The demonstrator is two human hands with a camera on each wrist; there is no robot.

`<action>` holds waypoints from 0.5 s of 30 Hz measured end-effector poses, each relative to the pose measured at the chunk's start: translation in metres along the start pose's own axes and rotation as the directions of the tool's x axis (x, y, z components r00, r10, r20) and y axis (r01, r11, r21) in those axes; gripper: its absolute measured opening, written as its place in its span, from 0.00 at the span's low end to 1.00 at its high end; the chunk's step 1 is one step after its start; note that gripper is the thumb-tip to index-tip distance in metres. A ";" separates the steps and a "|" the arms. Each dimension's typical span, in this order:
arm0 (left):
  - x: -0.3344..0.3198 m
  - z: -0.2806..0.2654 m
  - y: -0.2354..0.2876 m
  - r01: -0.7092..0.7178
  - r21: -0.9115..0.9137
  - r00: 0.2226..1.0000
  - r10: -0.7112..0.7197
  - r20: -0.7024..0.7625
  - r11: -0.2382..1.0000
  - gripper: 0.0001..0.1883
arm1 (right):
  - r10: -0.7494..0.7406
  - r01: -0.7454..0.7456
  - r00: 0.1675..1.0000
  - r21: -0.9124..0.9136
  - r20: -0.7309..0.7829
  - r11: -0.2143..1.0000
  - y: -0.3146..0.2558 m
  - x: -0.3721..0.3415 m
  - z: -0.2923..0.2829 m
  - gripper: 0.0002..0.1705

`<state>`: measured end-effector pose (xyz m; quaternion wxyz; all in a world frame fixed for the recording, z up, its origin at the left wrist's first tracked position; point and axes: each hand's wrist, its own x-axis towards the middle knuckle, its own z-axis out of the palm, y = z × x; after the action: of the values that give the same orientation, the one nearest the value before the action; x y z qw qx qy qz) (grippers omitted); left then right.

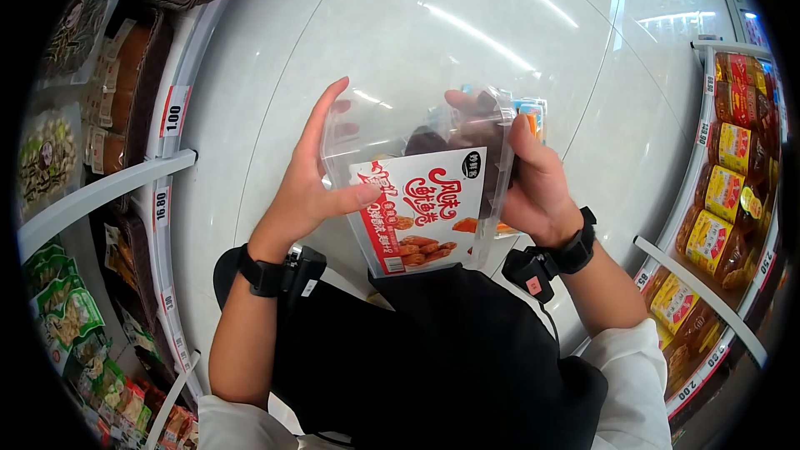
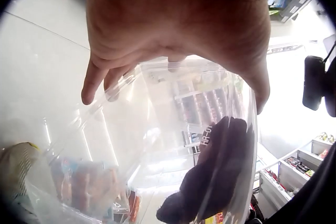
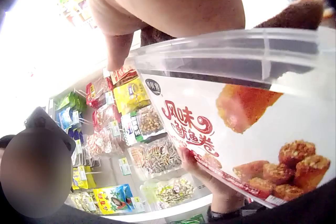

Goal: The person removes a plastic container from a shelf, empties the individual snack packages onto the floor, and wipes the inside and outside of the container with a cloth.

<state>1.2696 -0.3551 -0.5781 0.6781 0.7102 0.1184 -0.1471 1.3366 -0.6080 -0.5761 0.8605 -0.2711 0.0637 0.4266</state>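
A clear plastic tub with a white-and-red label showing brown snack rolls is tilted in front of the lap. My left hand grips its left side, thumb over the label's edge and fingers spread along the far side. At the opposite side, my right hand holds a dark brown cloth against the tub, thumb up near the corner. Through the clear plastic the left wrist view shows the bunched cloth. In the right wrist view, cloth shows above the tub's rim.
Shelves with bagged dried foods and price tags line the left. On the right, a rack holds yellow-labelled packs behind a white rail. Colourful packages lie low beyond the tub, over pale floor tiles.
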 end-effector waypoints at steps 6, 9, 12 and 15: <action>-0.001 -0.004 -0.005 0.020 -0.082 1.000 -0.019 0.008 0.996 0.62 | 0.088 -0.088 0.996 -0.006 -0.029 0.996 0.000 0.011 0.018 0.36; -0.001 -0.006 -0.005 0.004 -0.080 1.000 -0.003 0.012 0.997 0.63 | 0.118 -0.117 0.982 -0.015 0.145 0.993 -0.003 0.013 0.022 0.37; -0.002 -0.007 -0.006 -0.012 -0.073 1.000 0.013 0.015 0.997 0.64 | 0.145 -0.121 0.984 -0.209 0.104 0.970 -0.004 0.013 0.023 0.53; -0.003 -0.008 -0.008 -0.015 -0.060 1.000 0.016 0.012 0.998 0.65 | 0.123 -0.096 0.986 -0.218 0.114 0.971 -0.003 0.011 0.018 0.51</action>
<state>1.2644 -0.3467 -0.5845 0.7009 0.6897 0.1130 -0.1425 1.3441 -0.5924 -0.5634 0.8043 -0.3294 -0.0220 0.4941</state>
